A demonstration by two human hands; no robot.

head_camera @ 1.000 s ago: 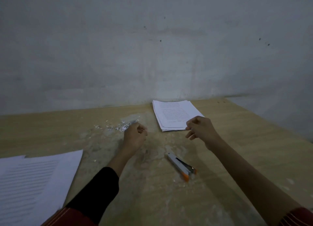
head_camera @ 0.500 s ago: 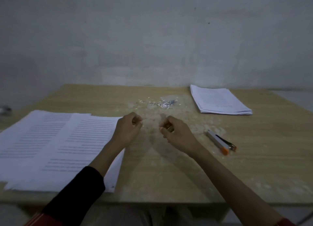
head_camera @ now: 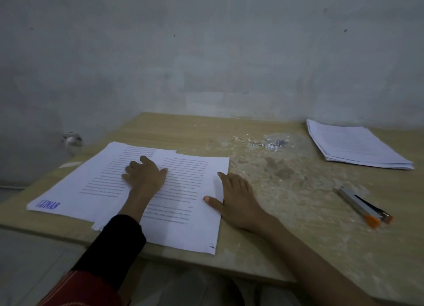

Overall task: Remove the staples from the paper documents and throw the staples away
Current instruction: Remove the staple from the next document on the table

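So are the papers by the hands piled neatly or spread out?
Spread out: the papers overlap crookedly, with separate edges showing.

white papers [head_camera: 190,191], tan table [head_camera: 286,225], orange-tipped grey staple remover [head_camera: 364,208].

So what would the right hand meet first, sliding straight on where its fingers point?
Right hand would cross the far right corner of the white printed sheet, then bare wooden table up to the grey wall; the small staple pile seems right of that line.
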